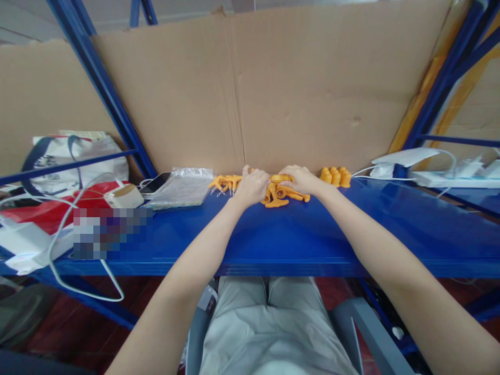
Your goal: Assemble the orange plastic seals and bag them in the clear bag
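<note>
Orange pieces [277,202] are lying heaped on the desk [289,234], likely central for two-handed reach. Left hand [253,186] is resting at their left edge, right hand [300,179] over them; cannot tell if either grip is pinching. Spiral-tipped parts [225,182] and upright caps [335,177] are flanking, apparently sorted by kind.

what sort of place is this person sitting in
Probably a small workshop or assembly station: a blue, metal-looking bench, a tall brown cardboard panel behind it, and loose orange-yellow plastic pieces piled under the person's hands.
</note>
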`<state>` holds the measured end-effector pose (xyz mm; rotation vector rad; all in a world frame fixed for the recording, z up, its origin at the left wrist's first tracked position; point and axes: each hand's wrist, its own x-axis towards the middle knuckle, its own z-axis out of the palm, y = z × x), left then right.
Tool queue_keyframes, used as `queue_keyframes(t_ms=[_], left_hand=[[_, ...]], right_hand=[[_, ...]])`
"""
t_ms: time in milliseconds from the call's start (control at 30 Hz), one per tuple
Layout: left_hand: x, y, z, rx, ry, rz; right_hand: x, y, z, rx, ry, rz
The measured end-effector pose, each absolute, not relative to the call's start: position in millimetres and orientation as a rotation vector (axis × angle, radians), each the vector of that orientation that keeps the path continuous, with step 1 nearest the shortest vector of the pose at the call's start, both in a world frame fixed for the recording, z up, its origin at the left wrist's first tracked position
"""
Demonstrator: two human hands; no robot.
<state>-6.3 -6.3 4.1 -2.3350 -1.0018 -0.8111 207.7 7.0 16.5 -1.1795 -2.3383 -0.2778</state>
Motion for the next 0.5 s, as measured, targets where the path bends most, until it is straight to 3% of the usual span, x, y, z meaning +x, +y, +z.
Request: queue_keyframes(t_ms=[500], left_hand=[[6.7, -20.1, 6.7, -2.384, -1.118, -0.804]], right_hand=[[190.9, -7.6, 19.9, -1.196, -2.404, -0.469]])
